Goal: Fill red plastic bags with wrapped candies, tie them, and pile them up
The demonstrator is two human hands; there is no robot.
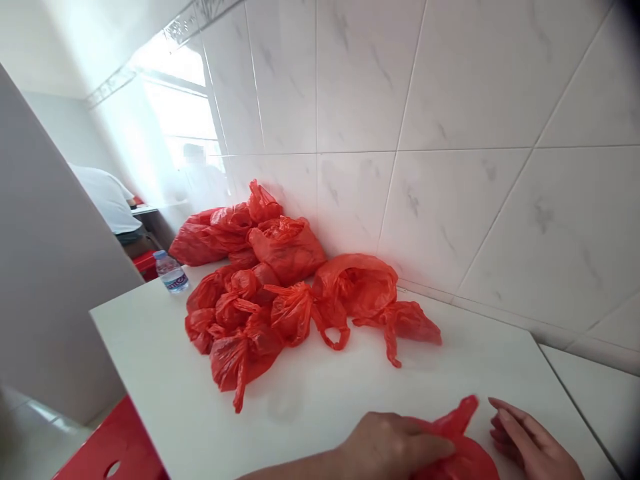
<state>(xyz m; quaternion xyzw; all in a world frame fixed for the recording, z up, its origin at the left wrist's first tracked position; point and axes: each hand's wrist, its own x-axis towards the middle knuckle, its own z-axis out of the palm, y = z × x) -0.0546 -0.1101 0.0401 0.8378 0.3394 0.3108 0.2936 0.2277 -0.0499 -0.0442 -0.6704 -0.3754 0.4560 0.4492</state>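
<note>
My left hand (390, 443) is closed on a red plastic bag (473, 460) at the bottom edge of the view, its fingers lying over the bag. One twisted end of this bag sticks up between my two hands. To the right of it, my right hand (533, 440) is held just apart from the bag, fingers loosely stretched and partly bent, with nothing seen in them. The lower part of the bag is cut off by the frame. Beyond my hands, an opened-out red bag (367, 280) with a loop handle lies beside a smaller crumpled red bag (415, 323).
Several knotted red bags (245, 333) are heaped on the white table (320, 407), with larger full ones (290, 250) against the tiled wall (350, 87). A water bottle (171, 272) stands near the far-left edge. A red stool (117, 447) is below left. A person in white (103, 197) is beyond a partition.
</note>
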